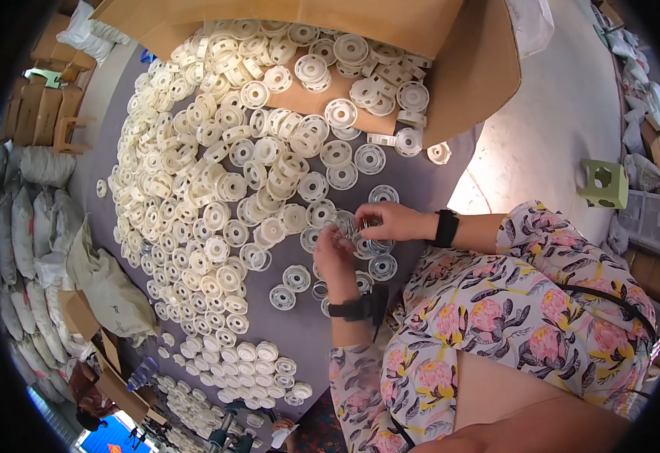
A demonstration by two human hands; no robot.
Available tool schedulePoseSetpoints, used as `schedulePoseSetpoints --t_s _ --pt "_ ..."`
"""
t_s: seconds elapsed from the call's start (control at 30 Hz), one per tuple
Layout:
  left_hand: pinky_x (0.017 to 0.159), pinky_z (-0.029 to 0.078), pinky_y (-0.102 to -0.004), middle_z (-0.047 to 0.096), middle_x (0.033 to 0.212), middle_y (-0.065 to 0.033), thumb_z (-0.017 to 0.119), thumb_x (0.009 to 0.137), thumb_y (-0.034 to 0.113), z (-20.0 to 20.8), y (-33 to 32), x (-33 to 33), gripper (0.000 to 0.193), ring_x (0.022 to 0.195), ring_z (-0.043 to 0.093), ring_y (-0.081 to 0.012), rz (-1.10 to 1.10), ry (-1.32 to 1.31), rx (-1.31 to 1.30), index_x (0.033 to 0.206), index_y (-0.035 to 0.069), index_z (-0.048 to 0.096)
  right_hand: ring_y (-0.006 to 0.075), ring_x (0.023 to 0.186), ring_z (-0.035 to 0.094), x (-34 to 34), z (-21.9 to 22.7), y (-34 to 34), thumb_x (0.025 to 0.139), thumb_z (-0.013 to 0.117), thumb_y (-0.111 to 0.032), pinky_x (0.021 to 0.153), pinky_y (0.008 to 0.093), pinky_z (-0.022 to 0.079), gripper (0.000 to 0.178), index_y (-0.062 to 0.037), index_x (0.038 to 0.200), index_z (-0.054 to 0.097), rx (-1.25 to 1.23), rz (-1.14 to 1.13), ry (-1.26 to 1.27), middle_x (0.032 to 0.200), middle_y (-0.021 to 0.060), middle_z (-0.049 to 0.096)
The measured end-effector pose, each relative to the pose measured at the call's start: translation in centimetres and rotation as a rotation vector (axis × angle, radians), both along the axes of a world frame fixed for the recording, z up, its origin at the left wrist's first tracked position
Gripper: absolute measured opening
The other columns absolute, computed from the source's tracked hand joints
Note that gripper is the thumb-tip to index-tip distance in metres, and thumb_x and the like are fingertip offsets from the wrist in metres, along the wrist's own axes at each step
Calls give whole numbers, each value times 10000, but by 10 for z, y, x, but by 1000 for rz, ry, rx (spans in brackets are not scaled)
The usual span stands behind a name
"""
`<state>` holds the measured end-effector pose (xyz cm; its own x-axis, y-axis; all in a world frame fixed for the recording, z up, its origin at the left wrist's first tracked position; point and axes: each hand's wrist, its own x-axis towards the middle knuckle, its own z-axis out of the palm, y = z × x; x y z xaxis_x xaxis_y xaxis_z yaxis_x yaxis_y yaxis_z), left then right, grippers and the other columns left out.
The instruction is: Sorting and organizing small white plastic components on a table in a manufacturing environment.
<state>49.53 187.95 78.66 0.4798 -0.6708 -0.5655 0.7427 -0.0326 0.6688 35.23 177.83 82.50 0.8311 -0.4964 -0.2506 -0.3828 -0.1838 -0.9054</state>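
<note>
My left hand (pixel 334 254) is closed, its fingertips bent together over the right part of the table among round wheel-like parts. My right hand (pixel 394 222) comes in from the right, thumb and fingers pinched close to the left fingertips. Whatever small piece the two hands hold is mostly hidden by the fingers. Beneath and around them lie grey-looking wheel parts with metal-like rings, such as one wheel part (pixel 383 267) below my right hand. Nearer my left wrist sit two more wheel parts (pixel 297 278) and a thin loose ring (pixel 319 290).
A large heap of cream-white plastic wheels (pixel 194 189) covers the grey table (pixel 300 351). An open cardboard box (pixel 470 83) lies on its side, spilling wheels. Stacked white wheels (pixel 232 366) stand at the lower left, near another person's hand (pixel 282 425). Sacks (pixel 24 226) line the left.
</note>
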Motion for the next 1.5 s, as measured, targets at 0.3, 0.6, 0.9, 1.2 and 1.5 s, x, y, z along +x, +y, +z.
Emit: schedulePoseSetpoints --t_s 0.3,0.6,0.9,1.2,1.5 --pt "671 491 -294 614 927 -118 650 786 150 2 -17 30 301 699 605 -181 -131 -1096 39 1036 2 567 121 697 556 -23 -28 -6 795 617 -263 604 302 467 235 -58 909 603 201 -109 35 770 33 592" --pt "656 487 -336 600 916 -120 709 711 171 -5 37 51 419 713 599 -221 -396 -1248 440 1076 3 591 80 773 539 -24 -36 -17 824 612 -216 700 268 444 180 -46 877 588 301 -150 61 804 2 599" --pt "784 467 -387 606 998 -167 698 730 155 -7 61 26 414 882 592 -333 -269 -1534 455 1082 -15 561 83 815 566 -31 -42 -8 836 597 -193 754 262 449 166 -33 880 593 384 -138 71 858 17 634" --pt "826 446 -391 594 1020 -164 711 712 141 -8 54 11 441 947 571 -338 -234 -1376 365 1098 1 552 70 777 547 -30 -41 3 819 595 -262 730 230 447 224 -71 935 617 360 -128 7 841 -18 613" --pt "842 424 -440 540 1071 -172 741 684 147 -3 38 21 538 998 522 -362 -203 -1697 329 1166 34 531 59 767 568 -32 -49 7 834 579 -307 618 231 471 249 -102 975 604 553 -191 -15 879 -30 624"
